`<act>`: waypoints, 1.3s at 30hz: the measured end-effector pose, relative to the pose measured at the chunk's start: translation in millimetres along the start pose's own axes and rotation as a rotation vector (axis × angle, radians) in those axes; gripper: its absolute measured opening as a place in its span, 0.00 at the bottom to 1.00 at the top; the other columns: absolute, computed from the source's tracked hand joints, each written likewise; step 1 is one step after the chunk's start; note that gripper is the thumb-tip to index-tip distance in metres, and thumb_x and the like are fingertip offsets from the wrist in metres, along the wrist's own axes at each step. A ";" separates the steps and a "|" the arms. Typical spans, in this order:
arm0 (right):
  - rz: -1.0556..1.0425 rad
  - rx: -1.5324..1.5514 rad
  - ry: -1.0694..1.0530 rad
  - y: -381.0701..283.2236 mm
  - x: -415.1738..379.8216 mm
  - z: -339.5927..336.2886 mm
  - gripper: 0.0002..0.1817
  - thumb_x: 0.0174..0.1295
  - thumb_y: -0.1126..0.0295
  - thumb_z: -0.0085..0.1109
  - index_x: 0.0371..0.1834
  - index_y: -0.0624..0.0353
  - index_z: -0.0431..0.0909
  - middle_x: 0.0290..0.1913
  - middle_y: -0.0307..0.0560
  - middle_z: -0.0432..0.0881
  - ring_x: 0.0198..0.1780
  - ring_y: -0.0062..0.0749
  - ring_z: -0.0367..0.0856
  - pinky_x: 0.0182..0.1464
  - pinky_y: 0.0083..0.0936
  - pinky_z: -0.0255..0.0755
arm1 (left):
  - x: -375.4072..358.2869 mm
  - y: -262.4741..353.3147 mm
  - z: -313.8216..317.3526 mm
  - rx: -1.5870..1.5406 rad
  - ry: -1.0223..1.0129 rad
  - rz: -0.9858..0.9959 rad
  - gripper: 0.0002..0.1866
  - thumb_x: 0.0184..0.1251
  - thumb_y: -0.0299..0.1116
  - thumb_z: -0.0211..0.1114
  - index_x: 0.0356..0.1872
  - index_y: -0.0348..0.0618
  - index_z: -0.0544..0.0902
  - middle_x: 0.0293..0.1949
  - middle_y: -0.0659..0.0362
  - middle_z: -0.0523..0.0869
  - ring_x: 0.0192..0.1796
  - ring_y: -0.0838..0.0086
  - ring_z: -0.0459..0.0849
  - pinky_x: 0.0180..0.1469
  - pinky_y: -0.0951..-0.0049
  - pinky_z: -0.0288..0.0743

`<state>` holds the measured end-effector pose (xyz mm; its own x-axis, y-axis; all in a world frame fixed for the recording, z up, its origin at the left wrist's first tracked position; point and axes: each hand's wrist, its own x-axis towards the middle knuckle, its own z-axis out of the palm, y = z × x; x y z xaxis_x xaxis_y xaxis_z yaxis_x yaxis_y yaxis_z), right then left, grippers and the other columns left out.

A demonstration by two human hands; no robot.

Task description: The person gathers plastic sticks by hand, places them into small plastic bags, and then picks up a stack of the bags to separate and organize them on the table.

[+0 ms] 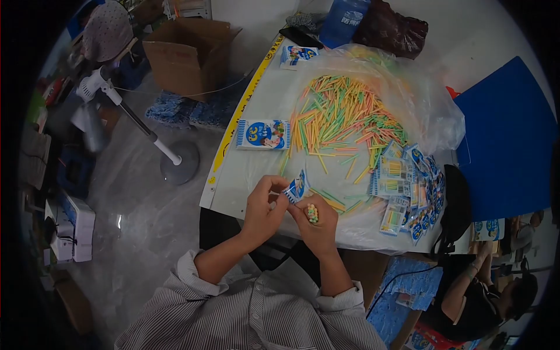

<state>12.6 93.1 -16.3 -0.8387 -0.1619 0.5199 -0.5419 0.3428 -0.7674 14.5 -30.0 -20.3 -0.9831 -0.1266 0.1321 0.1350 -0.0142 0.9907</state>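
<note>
While the left hand pinches a small blue-and-white packet between thumb and fingers, the right hand is curled round a bundle of thin sticks, their pale ends showing at the top of the grip. The right thumb seems to meet the packet too, though the crowded fingers make that hard to confirm. Both hands are by the near edge of the worktop, towards its near left corner. Beyond them, loose sticks in yellow, green and pink lie heaped across the middle towards the far edge, with clear plastic bunched to their right. A larger packet lies by the left edge, next to a yellow strip. Filled packets are piled towards the right end of the near edge, beside a black item.
</note>
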 end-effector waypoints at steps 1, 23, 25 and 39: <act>0.222 0.155 0.007 -0.2 -1.7 0.3 0.08 0.46 0.81 0.60 0.24 0.61 0.69 0.19 0.38 0.70 0.21 0.17 0.69 0.24 0.16 0.63 | -0.1 -0.2 -1.3 0.090 0.011 0.133 0.12 0.50 0.19 0.55 0.38 0.36 0.68 0.33 0.55 0.74 0.34 0.71 0.77 0.34 0.75 0.72; 0.395 -0.019 0.109 -0.5 13.4 -3.2 0.05 0.51 0.75 0.56 0.28 0.63 0.71 0.19 0.37 0.69 0.22 0.14 0.64 0.24 0.16 0.63 | 9.2 3.6 -8.9 0.582 -0.053 0.487 0.13 0.45 0.22 0.61 0.34 0.41 0.71 0.22 0.56 0.75 0.24 0.63 0.78 0.24 0.70 0.71; 0.370 0.010 0.070 -1.3 15.4 -4.9 0.05 0.53 0.73 0.55 0.29 0.64 0.70 0.19 0.39 0.69 0.22 0.16 0.64 0.24 0.17 0.62 | 10.0 1.2 -9.0 0.581 0.047 0.511 0.09 0.45 0.21 0.62 0.29 0.41 0.74 0.20 0.58 0.73 0.21 0.67 0.76 0.22 0.72 0.70; 0.281 -0.403 -0.449 -21.3 32.9 -39.4 0.22 0.53 0.60 0.57 0.42 0.65 0.62 0.26 0.61 0.75 0.30 0.54 0.76 0.29 0.38 0.68 | 12.7 8.0 -1.2 0.709 0.007 0.647 0.09 0.45 0.25 0.64 0.28 0.41 0.73 0.22 0.59 0.74 0.22 0.70 0.76 0.21 0.74 0.71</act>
<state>-1.3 116.9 32.0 -0.9335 -0.3556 0.0471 -0.3097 0.7330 -0.6057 3.3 -32.9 -10.7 -0.7436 0.0950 0.6619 0.5428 0.6638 0.5145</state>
